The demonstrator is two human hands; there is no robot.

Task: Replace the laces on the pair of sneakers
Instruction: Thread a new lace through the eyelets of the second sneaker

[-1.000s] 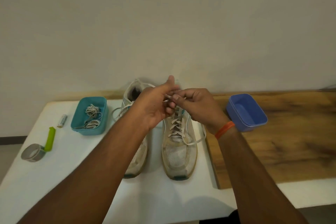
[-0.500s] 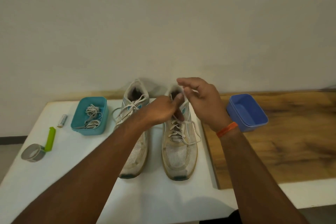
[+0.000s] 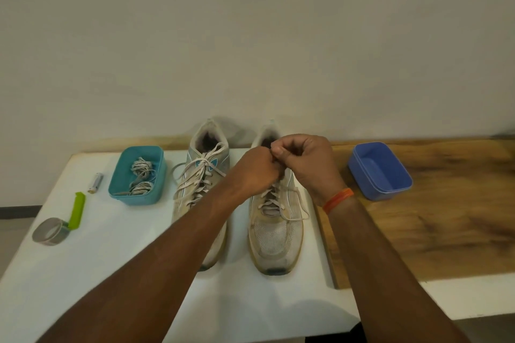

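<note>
Both forearms reach up from the bottom of the frame and meet at the centre, over the top of the right-hand sneaker (image 3: 274, 231). The left hand (image 3: 255, 172) is curled into a loose fist, knuckles up, with its fingertips tucked against those of the right hand (image 3: 306, 164). The right hand arches over the shoe's opening, fingers bent and pressed together, thumb and forefinger pinching something small where the two hands touch; it looks like the lace (image 3: 289, 203), but the pinch itself is hidden. An orange wristband (image 3: 337, 199) circles the right wrist.

The left-hand sneaker (image 3: 200, 184) stands just beside it, laced, partly crossed by the left forearm. Both rest on a white table (image 3: 83, 273). At middle left a teal tub (image 3: 136, 175) holds bundled laces (image 3: 140, 178); at middle right a blue tub (image 3: 379, 171) sits on a wooden board (image 3: 446, 231).
</note>
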